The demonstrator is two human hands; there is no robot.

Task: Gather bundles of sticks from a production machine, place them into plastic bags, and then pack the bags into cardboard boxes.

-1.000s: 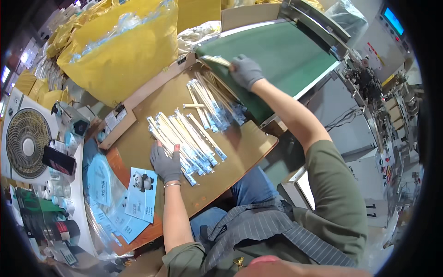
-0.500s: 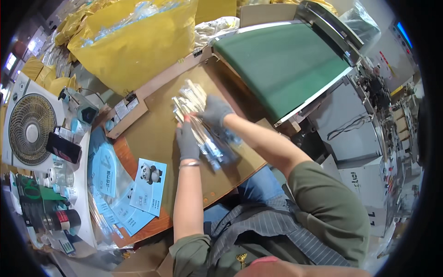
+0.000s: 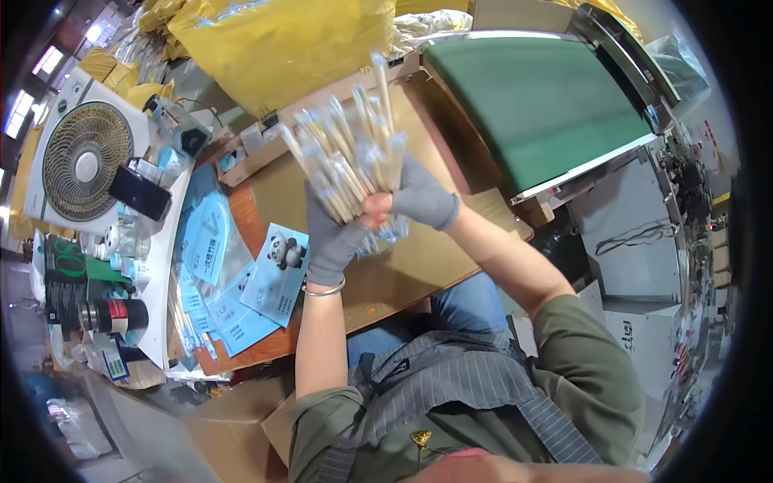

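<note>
Both my hands wear grey gloves with bare fingertips. Between them is a thick bundle of wrapped chopsticks (image 3: pixel 346 157), pale wooden sticks in clear plastic sleeves, fanned out at the top and raised over the brown tabletop (image 3: pixel 463 233). My left hand (image 3: pixel 332 241) grips the bundle's left side near its lower end. Around the right side closes my right hand (image 3: pixel 423 195), and the fingertips of the two hands meet in front of the sticks. Flat blue packaging bags with a panda picture (image 3: pixel 278 270) lie left of my left forearm.
A green conveyor belt (image 3: pixel 547 105) borders the table at the far right. Big yellow bags (image 3: pixel 282 56) stand behind a low cardboard edge. On the left, a white shelf holds a fan (image 3: pixel 87 167), a phone (image 3: pixel 140 193) and a dark bottle (image 3: pixel 117 315).
The chopstick bundle has come up off the tabletop and now stands more upright, fanned at its top. My hands have closed together around its lower part. The whole view has shifted.
</note>
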